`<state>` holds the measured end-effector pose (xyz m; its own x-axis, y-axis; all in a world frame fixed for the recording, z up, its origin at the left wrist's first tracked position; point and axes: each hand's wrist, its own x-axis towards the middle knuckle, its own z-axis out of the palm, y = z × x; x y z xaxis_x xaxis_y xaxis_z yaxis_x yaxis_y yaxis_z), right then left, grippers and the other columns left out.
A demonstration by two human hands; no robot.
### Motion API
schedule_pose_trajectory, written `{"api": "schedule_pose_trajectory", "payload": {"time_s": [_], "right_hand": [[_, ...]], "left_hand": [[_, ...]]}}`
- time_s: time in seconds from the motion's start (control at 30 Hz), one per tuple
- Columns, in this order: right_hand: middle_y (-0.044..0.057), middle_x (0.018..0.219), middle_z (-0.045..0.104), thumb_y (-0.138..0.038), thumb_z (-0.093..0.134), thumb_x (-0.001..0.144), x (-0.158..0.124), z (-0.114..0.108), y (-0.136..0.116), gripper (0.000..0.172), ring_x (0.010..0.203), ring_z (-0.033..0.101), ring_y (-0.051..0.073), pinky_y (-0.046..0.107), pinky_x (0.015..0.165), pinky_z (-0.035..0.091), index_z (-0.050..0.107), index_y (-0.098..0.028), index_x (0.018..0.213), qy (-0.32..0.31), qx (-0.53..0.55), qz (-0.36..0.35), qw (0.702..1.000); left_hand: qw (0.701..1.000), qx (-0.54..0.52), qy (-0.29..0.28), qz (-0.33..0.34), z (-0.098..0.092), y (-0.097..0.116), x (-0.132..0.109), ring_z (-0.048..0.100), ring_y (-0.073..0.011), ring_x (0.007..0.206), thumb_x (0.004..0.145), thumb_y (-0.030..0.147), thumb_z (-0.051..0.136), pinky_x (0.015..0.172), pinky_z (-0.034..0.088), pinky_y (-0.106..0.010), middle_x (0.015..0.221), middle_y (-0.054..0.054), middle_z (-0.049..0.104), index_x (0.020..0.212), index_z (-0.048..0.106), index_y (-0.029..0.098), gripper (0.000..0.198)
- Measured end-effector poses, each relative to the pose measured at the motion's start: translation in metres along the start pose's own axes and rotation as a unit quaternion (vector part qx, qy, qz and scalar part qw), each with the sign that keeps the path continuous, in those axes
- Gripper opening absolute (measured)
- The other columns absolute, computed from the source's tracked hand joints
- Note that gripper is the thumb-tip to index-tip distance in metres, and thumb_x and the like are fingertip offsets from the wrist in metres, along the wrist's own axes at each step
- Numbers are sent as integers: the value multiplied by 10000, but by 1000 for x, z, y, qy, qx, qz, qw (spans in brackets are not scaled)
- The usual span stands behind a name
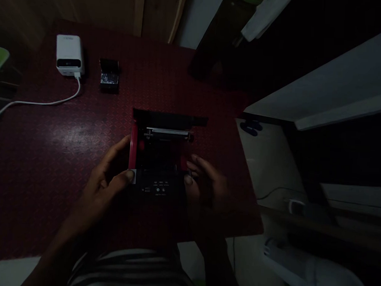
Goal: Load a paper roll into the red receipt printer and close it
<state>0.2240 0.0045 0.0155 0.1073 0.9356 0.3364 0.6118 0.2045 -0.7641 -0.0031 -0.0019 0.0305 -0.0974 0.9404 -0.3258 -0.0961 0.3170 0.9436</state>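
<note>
A small black and red label printer (160,184) sits on the table before me with its black lid (169,118) raised. A pale metallic bar and roller (168,134) show inside the opening, and small buttons with white markings are on the front panel. My left hand (110,173) grips the left side, its thumb on the front left corner and its fingers along the red side wall. At the right side, my right hand (204,179) has its thumb and fingers closed at the edge, by a red inner part (182,162). Deep shadow hides much of the inside.
A white power bank (69,51) with a plugged-in white cable (51,102) stands at the back left. Beside it lies a small open black case (109,75). The dark red table (67,163) ends at the right; dark slippers (251,127) lie on the floor.
</note>
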Motion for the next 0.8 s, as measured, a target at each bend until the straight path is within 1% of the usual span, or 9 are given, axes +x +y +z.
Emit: {"api": "schedule_pose_trajectory", "payload": {"time_s": [0.07, 0.13, 0.23, 0.3, 0.4, 0.5, 0.57, 0.67, 0.8], "right_hand": [[56, 1305, 863, -355, 707, 1089, 11, -8, -7, 316, 1110, 858, 259, 422, 930, 717, 764, -304, 1396, 2, -42, -36, 998], [31, 1250, 881, -261, 663, 1109, 27, -15, -16, 254, 1114, 855, 249, 426, 988, 700, 798, -300, 1321, -16, -82, -94, 992], [46, 1279, 878, -102, 586, 1110, 58, -12, -30, 322, 1193, 829, 247, 446, 1096, 652, 810, -258, 1282, -135, -100, -213, 963], [75, 1280, 873, -45, 586, 1081, 78, 0, -39, 337, 1192, 817, 265, 453, 1071, 646, 817, -234, 1236, -233, -131, -247, 932], [104, 1171, 872, -17, 604, 1050, 100, 22, -54, 317, 1068, 825, 284, 418, 930, 648, 814, -215, 1181, -348, -249, -208, 879], [127, 1155, 864, -8, 619, 1042, 109, 39, -65, 389, 983, 838, 286, 374, 818, 629, 752, -196, 1355, -392, -327, -184, 840], [141, 1143, 859, 11, 635, 1021, 110, 45, -67, 419, 952, 843, 294, 364, 776, 620, 728, -180, 1382, -396, -346, -186, 830], [160, 1120, 850, 9, 657, 1005, 110, 46, -65, 339, 926, 843, 309, 362, 738, 610, 752, -164, 1281, -401, -349, -196, 824], [155, 1110, 855, 5, 657, 998, 113, 44, -68, 348, 907, 842, 313, 365, 737, 601, 751, -166, 1285, -412, -350, -181, 821]], "left_hand": [[1000, -8, -4, -2, 0, -1, 0, 472, -418, 1669, 1006, 523, 799, 1332, 487, -589, 1774, 2, 555, 1675, 588, 455, 706], [1000, -10, -9, 11, -1, -3, 1, 435, -409, 1693, 1015, 544, 786, 1344, 472, -582, 1784, 26, 538, 1667, 591, 475, 684], [999, 4, -25, 47, -3, -8, 2, 444, -411, 1687, 1003, 561, 806, 1364, 440, -575, 1782, 15, 537, 1676, 582, 468, 716], [997, 23, -26, 66, -4, -13, 3, 451, -418, 1681, 990, 558, 823, 1373, 414, -585, 1784, -23, 533, 1707, 550, 434, 777], [997, 33, -24, 70, -4, -18, 3, 424, -416, 1695, 995, 549, 817, 1370, 398, -595, 1795, -62, 508, 1743, 500, 395, 827], [997, 31, -24, 71, -3, -20, 3, 436, -398, 1686, 1010, 540, 804, 1361, 402, -583, 1781, -69, 520, 1746, 493, 395, 812], [996, 33, -23, 83, -2, -20, 3, 451, -384, 1674, 1018, 531, 801, 1364, 393, -573, 1775, -64, 525, 1739, 502, 394, 793], [995, 34, -23, 94, -1, -19, 3, 437, -378, 1679, 1022, 516, 797, 1360, 393, -564, 1785, -59, 510, 1734, 508, 387, 779], [996, 44, -24, 78, -1, -15, 2, 453, -388, 1663, 1017, 514, 790, 1328, 431, -572, 1780, -72, 508, 1734, 501, 379, 784]]}}
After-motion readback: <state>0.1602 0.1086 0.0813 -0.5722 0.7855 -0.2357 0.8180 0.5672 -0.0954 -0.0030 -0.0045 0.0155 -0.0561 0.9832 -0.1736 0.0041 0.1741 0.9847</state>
